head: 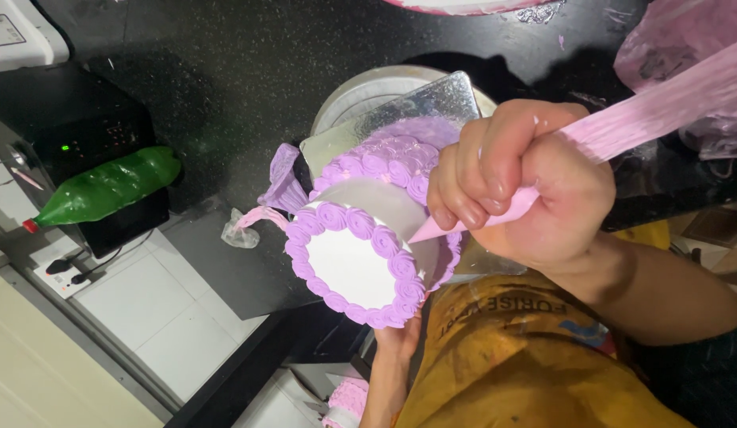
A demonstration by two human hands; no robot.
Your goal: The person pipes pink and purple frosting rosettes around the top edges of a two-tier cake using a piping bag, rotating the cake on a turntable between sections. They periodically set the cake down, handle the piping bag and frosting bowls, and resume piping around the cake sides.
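A two-tier white cake [348, 265] ringed with purple rosettes stands on a square silver board [432, 99] over a round turntable [360, 87]. My right hand [527, 178] is clenched around a pink piping bag [646, 111]. The bag's pointed tip touches the rosette rim on the upper tier's right side. My left hand [400, 341] reaches up from below to the near edge of the cake, and its fingertips are hidden beneath that edge. A yellow apron [527, 364] covers my front.
A green piping bag [107, 190] lies on a black appliance [75, 119] at the left. A purple piping bag [283, 186] and a small pink one [241, 230] rest beside the cake. Crumpled pink plastic [677, 40] sits top right. Another frosted cake [344, 400] shows at the bottom.
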